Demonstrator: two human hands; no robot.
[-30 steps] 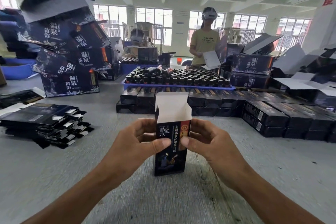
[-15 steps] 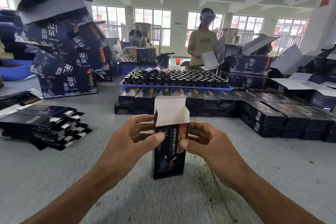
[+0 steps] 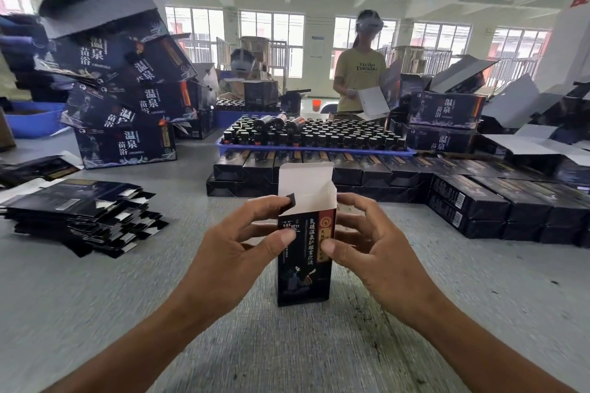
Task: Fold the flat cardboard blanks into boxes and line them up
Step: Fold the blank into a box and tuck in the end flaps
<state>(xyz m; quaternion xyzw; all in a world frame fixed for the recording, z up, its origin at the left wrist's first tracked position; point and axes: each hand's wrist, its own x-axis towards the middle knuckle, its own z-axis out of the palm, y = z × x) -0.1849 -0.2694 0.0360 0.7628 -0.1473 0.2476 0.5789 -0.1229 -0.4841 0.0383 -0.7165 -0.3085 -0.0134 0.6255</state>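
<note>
Both hands, left hand [image 3: 236, 246] and right hand [image 3: 367, 249], pinch the upright box [image 3: 303, 265] between them.

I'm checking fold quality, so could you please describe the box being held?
The box is dark printed cardboard with a white inside, standing upright on the grey table. Its top is open, the lid flap pointing up. The left hand grips its left side and bends a small side flap; the right hand grips its right side.
</note>
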